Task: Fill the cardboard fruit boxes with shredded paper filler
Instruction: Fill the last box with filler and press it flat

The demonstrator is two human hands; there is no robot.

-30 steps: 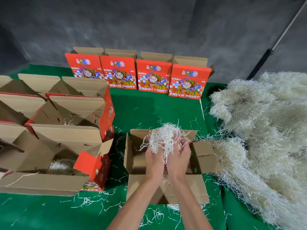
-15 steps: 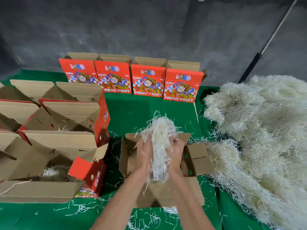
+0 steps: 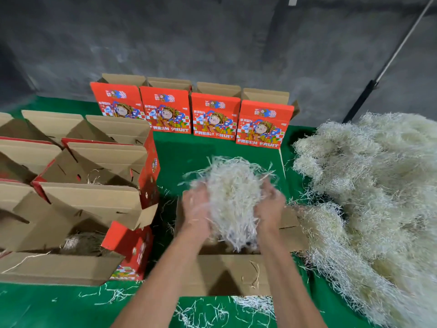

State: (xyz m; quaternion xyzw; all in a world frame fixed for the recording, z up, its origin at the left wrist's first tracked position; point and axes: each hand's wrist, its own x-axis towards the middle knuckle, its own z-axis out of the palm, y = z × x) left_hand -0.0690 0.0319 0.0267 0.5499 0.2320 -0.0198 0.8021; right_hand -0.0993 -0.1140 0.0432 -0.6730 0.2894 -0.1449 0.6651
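An open cardboard fruit box point(image 3: 227, 273) stands on the green table right in front of me, flaps spread. Above it I hold a clump of pale shredded paper point(image 3: 233, 195) between both hands. My left hand point(image 3: 196, 209) grips its left side and my right hand point(image 3: 269, 204) grips its right side, fingers curled into the strands. Both hands are motion-blurred. The lower strands hang down into the box, whose inside is mostly hidden behind the clump and my hands.
A large pile of shredded paper point(image 3: 378, 197) covers the table's right side. Several open boxes point(image 3: 89, 204) crowd the left, some with filler inside. Several red "FRESH FRUIT" boxes point(image 3: 215, 119) stand along the grey back wall. Loose strands point(image 3: 201, 313) litter the near edge.
My hands have moved apart, and the clump between them has spread wider. Its lower end now trails down into the box.
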